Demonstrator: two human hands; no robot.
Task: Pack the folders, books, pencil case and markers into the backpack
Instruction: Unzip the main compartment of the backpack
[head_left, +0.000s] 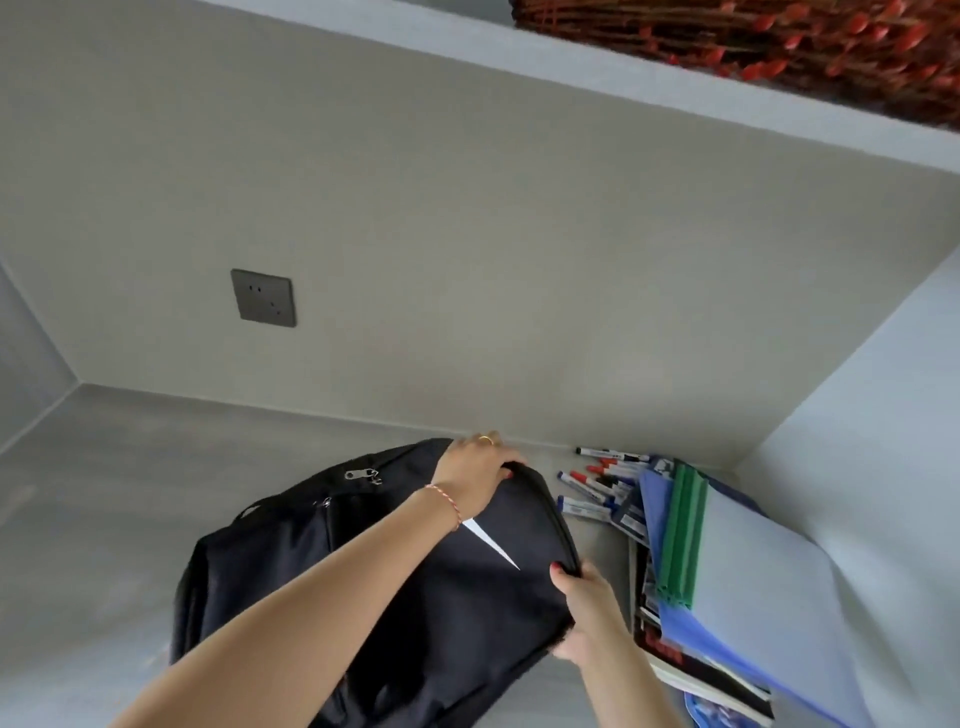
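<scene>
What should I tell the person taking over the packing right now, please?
Left hand: grips the top edge of the backpack near the wall.
Right hand: pinches the backpack's right edge, thumb on top.
Backpack: lies on the grey table, black; whether its main zip is open cannot be told.
Markers: loose heap by the wall, right of the backpack.
Folders: blue and green, stacked on the books to the right.
Pencil case: cannot be picked out.
Done: nothing seen packed yet.
Left: open the backpack, load folders, books, pencil case, markers.
</scene>
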